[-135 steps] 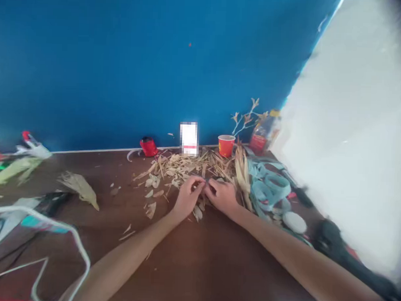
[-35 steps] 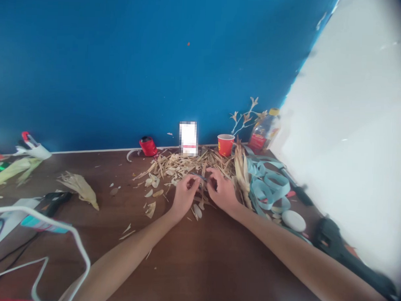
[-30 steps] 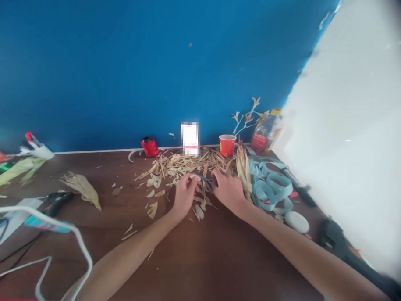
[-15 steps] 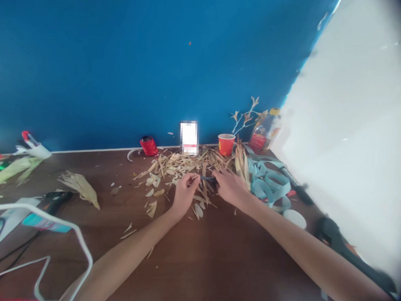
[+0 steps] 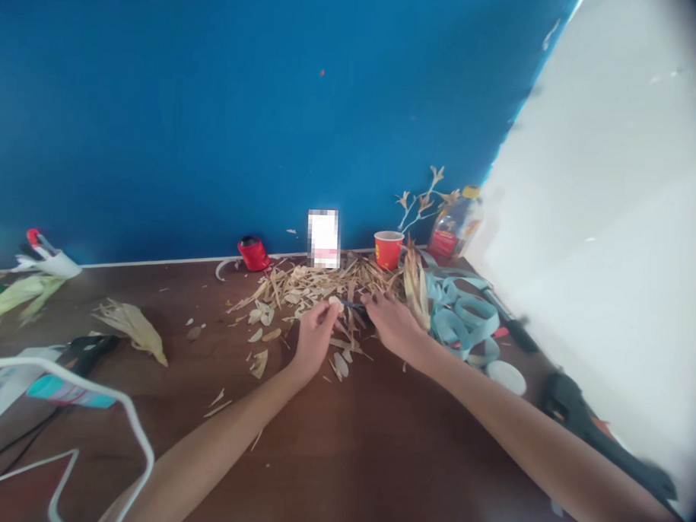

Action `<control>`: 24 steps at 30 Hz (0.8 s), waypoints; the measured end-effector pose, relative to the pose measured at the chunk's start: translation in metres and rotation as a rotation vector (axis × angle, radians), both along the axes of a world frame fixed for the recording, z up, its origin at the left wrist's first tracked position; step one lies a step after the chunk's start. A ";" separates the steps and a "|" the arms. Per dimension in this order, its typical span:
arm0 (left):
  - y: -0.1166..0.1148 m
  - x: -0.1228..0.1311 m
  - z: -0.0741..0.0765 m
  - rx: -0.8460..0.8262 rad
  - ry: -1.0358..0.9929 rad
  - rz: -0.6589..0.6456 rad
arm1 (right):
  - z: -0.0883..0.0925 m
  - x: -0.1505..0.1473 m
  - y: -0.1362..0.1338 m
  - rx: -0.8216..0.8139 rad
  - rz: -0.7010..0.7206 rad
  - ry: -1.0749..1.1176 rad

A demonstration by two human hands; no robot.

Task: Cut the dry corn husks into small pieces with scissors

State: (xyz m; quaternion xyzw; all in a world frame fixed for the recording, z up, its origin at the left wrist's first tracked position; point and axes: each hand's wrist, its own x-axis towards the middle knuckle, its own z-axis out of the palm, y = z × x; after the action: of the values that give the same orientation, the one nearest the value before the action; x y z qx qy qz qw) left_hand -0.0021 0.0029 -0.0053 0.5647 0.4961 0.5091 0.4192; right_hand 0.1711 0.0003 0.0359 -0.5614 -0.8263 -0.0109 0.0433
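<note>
My left hand (image 5: 314, 336) pinches a small pale husk piece (image 5: 335, 302) at the near edge of a heap of dry corn husk strips (image 5: 318, 284) on a brown wooden table (image 5: 346, 459). My right hand (image 5: 394, 323) is closed around a small dark tool (image 5: 355, 305), likely scissors, whose tip points at the husk piece. Both hands rest almost together over the heap. Small cut oval bits (image 5: 340, 363) lie just below the hands.
Against the blue wall stand a red paper cup (image 5: 388, 249), a bottle (image 5: 453, 226) and a red object (image 5: 251, 251). Light blue ribbon loops (image 5: 460, 318) lie right, a black glue gun (image 5: 582, 410) beyond. A corn husk (image 5: 132, 326) and white wire frame (image 5: 92, 404) are left.
The right hand has slid a little right and taken up the dark tool. The left hand raised a pale piece to its tip. The camera shifted slightly.
</note>
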 end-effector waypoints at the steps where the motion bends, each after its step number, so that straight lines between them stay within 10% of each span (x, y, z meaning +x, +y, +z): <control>1: 0.000 0.000 0.000 0.005 0.007 0.003 | 0.000 0.000 0.000 0.000 -0.025 -0.001; 24: 0.002 -0.001 -0.002 -0.060 -0.197 0.072 | -0.024 -0.013 0.008 -0.081 0.008 0.858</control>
State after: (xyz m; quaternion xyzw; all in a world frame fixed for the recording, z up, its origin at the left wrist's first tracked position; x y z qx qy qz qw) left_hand -0.0032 0.0052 -0.0077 0.4809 0.4875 0.5619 0.4640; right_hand 0.1584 0.0081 0.0116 -0.5131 -0.7354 0.2560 0.3612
